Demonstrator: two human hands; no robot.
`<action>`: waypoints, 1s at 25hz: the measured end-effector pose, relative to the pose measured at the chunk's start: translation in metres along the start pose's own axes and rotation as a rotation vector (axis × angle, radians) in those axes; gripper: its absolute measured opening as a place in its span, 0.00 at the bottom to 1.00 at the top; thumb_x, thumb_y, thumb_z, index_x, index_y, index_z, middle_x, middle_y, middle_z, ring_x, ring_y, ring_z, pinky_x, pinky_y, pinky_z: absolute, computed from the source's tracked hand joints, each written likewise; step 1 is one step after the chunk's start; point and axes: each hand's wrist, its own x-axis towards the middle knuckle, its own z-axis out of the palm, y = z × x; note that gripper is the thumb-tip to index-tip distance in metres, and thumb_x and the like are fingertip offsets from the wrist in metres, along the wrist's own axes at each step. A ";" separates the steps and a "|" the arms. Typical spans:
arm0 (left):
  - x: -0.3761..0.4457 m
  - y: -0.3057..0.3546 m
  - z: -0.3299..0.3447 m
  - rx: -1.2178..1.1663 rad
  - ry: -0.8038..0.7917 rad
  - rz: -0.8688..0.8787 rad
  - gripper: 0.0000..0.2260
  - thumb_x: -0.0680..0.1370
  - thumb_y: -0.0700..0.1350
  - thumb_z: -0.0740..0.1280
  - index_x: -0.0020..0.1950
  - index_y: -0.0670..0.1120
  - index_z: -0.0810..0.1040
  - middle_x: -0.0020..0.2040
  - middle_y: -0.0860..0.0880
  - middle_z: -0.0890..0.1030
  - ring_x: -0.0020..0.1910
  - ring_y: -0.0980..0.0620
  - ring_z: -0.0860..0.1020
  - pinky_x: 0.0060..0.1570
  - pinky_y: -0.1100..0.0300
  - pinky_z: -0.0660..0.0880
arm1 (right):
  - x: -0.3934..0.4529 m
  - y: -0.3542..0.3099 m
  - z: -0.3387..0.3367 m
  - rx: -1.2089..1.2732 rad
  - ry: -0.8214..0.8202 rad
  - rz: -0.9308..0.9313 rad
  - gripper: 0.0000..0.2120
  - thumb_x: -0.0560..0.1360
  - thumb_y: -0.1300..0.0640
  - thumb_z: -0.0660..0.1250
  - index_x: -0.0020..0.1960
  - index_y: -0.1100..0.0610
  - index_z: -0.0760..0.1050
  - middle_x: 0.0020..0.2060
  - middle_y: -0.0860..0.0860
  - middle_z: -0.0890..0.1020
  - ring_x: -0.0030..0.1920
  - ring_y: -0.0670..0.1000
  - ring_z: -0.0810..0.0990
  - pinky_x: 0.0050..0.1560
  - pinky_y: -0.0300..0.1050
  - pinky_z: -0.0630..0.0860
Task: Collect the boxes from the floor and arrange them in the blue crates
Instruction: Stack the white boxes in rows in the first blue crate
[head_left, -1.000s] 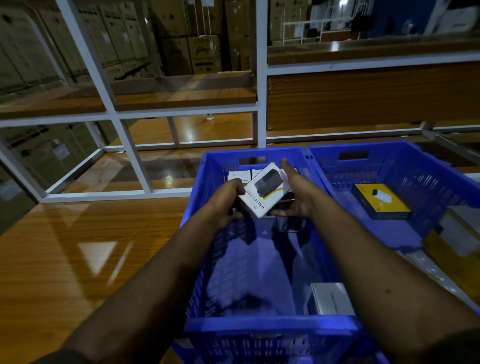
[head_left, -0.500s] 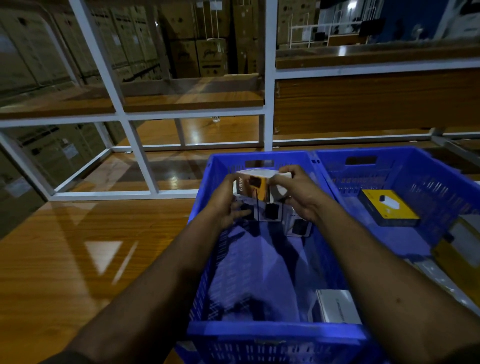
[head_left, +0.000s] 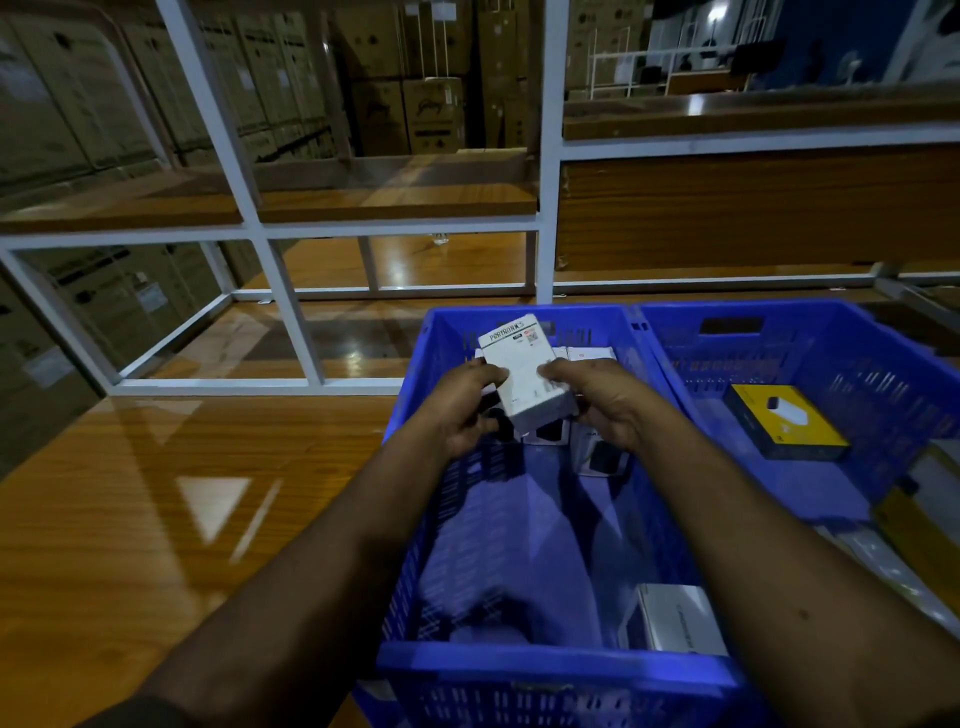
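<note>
Both my hands hold one small white box (head_left: 524, 376) over the far end of the left blue crate (head_left: 550, 667). My left hand (head_left: 465, 408) grips its left edge and my right hand (head_left: 597, 400) its right edge. The box is tilted, its plain white back toward me. Under and behind it, small white boxes (head_left: 597, 457) stand in a row against the crate's far wall. Another white box (head_left: 675, 618) lies at the crate's near right corner. A yellow and black box (head_left: 784, 421) lies in the right blue crate (head_left: 831, 322).
The two crates stand side by side on a glossy wooden surface (head_left: 156, 519). A white metal rack frame (head_left: 291, 312) with wooden shelves rises behind them. Large cardboard cartons (head_left: 431, 111) are stacked in the background. More packages lie at the right edge (head_left: 930, 519).
The white box has turned over in my hands: its printed front faced me before, now its plain back does. Both hands have stayed over the crate's far end.
</note>
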 end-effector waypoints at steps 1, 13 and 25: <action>0.002 -0.001 0.000 0.037 0.012 0.015 0.15 0.81 0.37 0.61 0.67 0.44 0.75 0.54 0.45 0.82 0.50 0.47 0.80 0.50 0.48 0.79 | 0.000 0.001 0.001 -0.059 0.013 -0.010 0.17 0.71 0.59 0.74 0.58 0.65 0.78 0.52 0.59 0.84 0.50 0.57 0.83 0.55 0.54 0.80; 0.000 -0.009 0.007 0.078 -0.036 0.078 0.15 0.75 0.47 0.73 0.61 0.45 0.80 0.49 0.46 0.85 0.41 0.51 0.85 0.35 0.58 0.81 | -0.007 0.002 0.013 -0.143 -0.022 -0.274 0.07 0.77 0.62 0.65 0.48 0.53 0.80 0.48 0.50 0.83 0.50 0.51 0.82 0.45 0.42 0.79; 0.031 -0.038 0.016 0.281 -0.033 -0.032 0.18 0.73 0.32 0.59 0.58 0.46 0.78 0.44 0.44 0.82 0.42 0.44 0.78 0.38 0.56 0.75 | 0.008 0.016 -0.003 -0.624 0.163 -0.037 0.16 0.68 0.63 0.75 0.54 0.58 0.75 0.53 0.59 0.82 0.51 0.60 0.82 0.52 0.54 0.81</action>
